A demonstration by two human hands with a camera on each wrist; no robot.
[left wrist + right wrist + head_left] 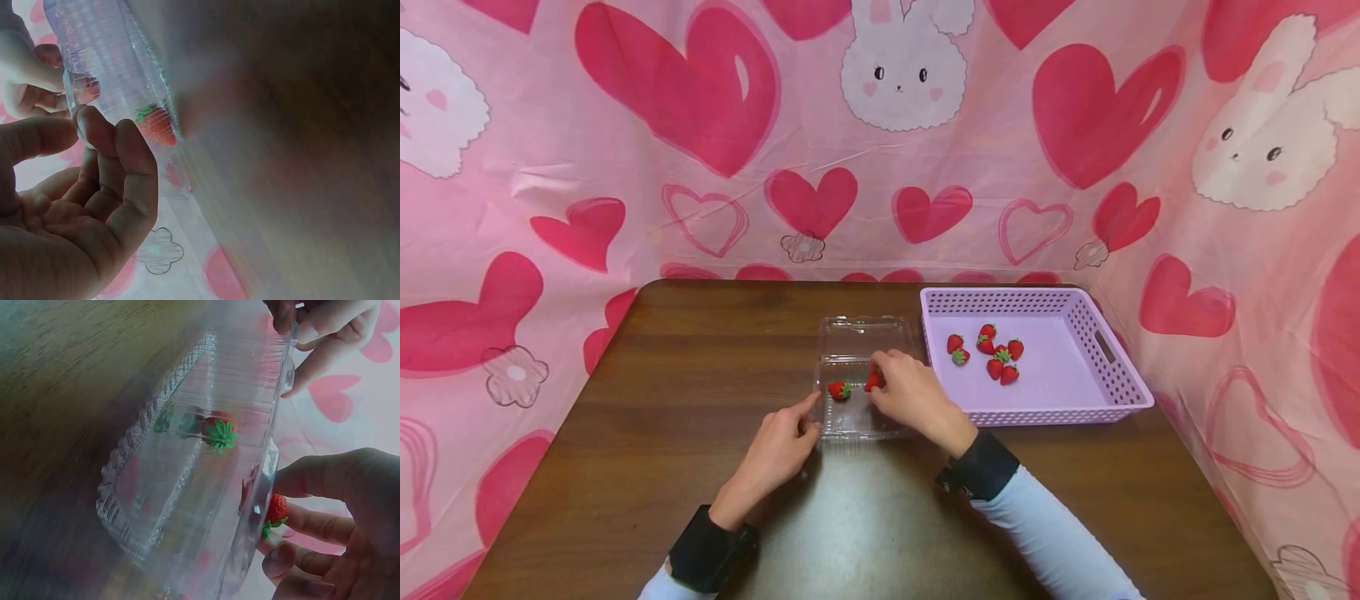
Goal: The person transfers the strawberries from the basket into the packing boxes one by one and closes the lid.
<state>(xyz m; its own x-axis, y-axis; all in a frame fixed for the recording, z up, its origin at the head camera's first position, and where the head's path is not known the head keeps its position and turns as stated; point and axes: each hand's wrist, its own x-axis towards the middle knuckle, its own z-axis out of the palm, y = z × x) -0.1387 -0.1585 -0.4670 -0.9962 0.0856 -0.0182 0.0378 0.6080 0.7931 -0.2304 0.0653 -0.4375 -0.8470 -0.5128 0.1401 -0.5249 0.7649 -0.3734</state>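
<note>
A clear plastic clamshell container (850, 425) lies with its lid folded back on the brown table. My left hand (784, 442) pinches its near left rim between thumb and fingers, as the left wrist view shows. One strawberry (838, 390) with a green cap lies on the container's floor, seen through the wall in the left wrist view. With thumb and fingertips, my right hand (917, 398) holds another strawberry (277, 509) at the container's right side. In the right wrist view, that strawberry shows just past the rim, its green leaves downward.
Right of the container stands a shallow lilac basket (1060, 415) with perforated walls. Several strawberries (1009, 375) lie in its left half. Pink cloth (850, 150) with hearts and rabbits hangs behind and beside the wooden table (700, 358).
</note>
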